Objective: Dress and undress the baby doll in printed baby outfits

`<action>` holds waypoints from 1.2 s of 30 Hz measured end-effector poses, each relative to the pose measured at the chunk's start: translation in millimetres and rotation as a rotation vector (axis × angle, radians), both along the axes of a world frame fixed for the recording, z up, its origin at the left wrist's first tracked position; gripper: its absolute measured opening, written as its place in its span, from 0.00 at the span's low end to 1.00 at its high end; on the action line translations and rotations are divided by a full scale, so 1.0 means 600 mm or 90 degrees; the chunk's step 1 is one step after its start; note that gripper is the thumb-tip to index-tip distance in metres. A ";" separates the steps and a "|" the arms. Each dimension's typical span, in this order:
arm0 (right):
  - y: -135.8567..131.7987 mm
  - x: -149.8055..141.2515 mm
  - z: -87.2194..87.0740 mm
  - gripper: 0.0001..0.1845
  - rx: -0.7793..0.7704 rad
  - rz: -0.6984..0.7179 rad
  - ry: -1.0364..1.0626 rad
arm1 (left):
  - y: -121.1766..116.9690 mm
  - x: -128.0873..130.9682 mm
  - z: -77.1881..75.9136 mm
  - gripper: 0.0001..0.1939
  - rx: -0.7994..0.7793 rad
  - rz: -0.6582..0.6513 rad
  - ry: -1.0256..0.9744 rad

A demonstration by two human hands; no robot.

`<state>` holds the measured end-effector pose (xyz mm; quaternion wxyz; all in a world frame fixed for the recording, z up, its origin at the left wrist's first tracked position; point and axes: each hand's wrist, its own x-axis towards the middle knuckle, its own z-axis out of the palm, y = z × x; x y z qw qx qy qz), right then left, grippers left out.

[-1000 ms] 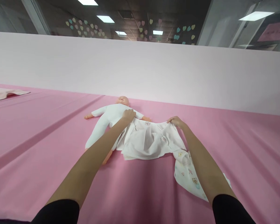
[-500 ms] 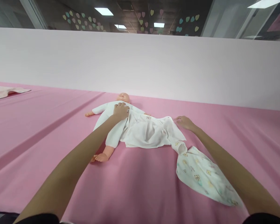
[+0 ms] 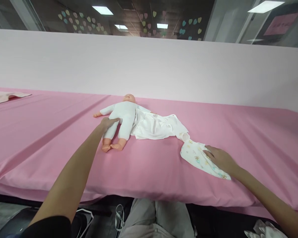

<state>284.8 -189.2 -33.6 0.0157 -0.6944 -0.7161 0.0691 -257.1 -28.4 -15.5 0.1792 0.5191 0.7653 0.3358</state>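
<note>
A baby doll [image 3: 126,111] in a white bodysuit lies on its back, head toward the wall. My left hand [image 3: 109,123] is closed around the doll's thigh at the left; the thumb lies on top, and the other fingers are mostly hidden. Beside the doll a small white baby shirt [image 3: 156,127] is spread flat, its near edge by the doll's leg. From its right end continues a baby garment with a bear print [image 3: 197,157], also flat. My right hand [image 3: 221,158] rests over that printed cloth, its fingers stretched out and slightly apart.
All this lies on a padded pink surface [image 3: 149,172] with a front edge near my legs [image 3: 156,216]. Behind stands a low white wall [image 3: 149,69]. A pale folded cloth [image 3: 2,97] is at far left. Below hang a white cable [image 3: 119,216] and some crumpled fabric [image 3: 264,229].
My left hand has slid from the doll's chest down to its thigh, and the doll's legs lie differently. My right hand has come from beyond the shirt onto the printed garment. The view tilted down.
</note>
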 end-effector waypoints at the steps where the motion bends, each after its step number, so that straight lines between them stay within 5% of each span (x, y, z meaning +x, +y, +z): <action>1: -0.005 0.008 -0.001 0.29 0.006 -0.007 -0.006 | -0.003 -0.002 0.000 0.45 -0.014 0.021 -0.045; 8: -0.017 0.114 0.001 0.21 0.063 -0.075 -0.033 | -0.024 -0.034 0.007 0.23 0.135 0.123 -0.276; 11: 0.002 0.103 0.015 0.17 0.137 -0.058 -0.046 | -0.035 -0.023 0.028 0.20 0.217 0.159 -0.431; 14: 0.038 0.003 0.039 0.18 0.201 0.042 0.075 | -0.050 0.006 0.059 0.20 0.264 0.160 -0.504; 20: 0.138 -0.339 0.049 0.12 0.104 0.257 0.507 | -0.092 0.052 0.116 0.17 0.282 0.193 -0.484; 23: 0.179 -0.484 0.054 0.12 -0.008 0.294 0.631 | -0.110 0.061 0.134 0.16 0.317 0.166 -0.468; 26: 0.211 -0.568 0.062 0.19 -0.066 0.267 0.624 | -0.123 0.065 0.146 0.15 0.370 0.132 -0.474; 30: 0.254 -0.575 0.048 0.16 0.016 0.162 0.513 | -0.138 0.068 0.168 0.13 0.489 0.131 -0.494; 36: 0.338 -0.467 0.000 0.12 0.064 0.048 0.341 | -0.161 0.070 0.199 0.16 0.561 0.030 -0.505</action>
